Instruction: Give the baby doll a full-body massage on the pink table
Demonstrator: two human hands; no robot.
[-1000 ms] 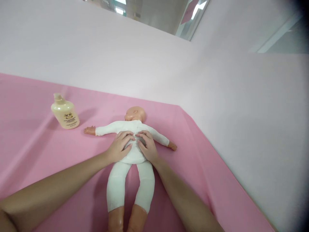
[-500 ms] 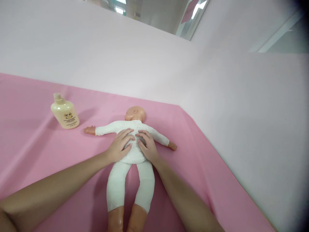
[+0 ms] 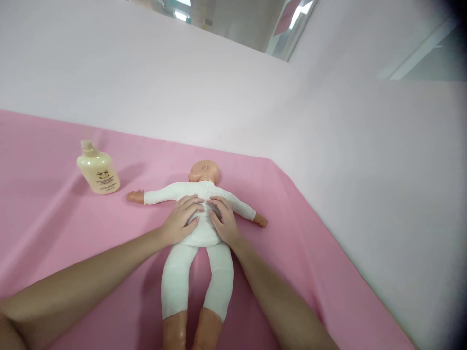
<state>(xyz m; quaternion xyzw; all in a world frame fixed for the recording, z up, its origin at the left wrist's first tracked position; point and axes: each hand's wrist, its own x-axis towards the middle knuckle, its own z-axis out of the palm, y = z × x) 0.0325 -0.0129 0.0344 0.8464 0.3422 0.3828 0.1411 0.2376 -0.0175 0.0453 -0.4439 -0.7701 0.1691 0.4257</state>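
Observation:
A baby doll [image 3: 202,236] with a white cloth body lies with its arms spread and its bald head turned to the left. Its feet run out of the picture at the bottom edge. My left hand [image 3: 183,219] rests on the left side of the doll's torso, fingers spread and pointing inward. Opposite it, my right hand [image 3: 224,219] lies on the right side of the torso, fingers also apart. A narrow strip of white cloth shows between the fingertips. Neither hand grips anything.
Pink cloth [image 3: 292,272] covers the surface under the doll. To the left stands a pale yellow pump bottle [image 3: 98,167] with dark print, near the doll's outstretched hand. A white wall [image 3: 233,97] rises behind and to the right, with a window [image 3: 237,22] at the top.
The fingers of both hands have shifted very slightly on the doll's torso. The doll and the bottle have stayed in place.

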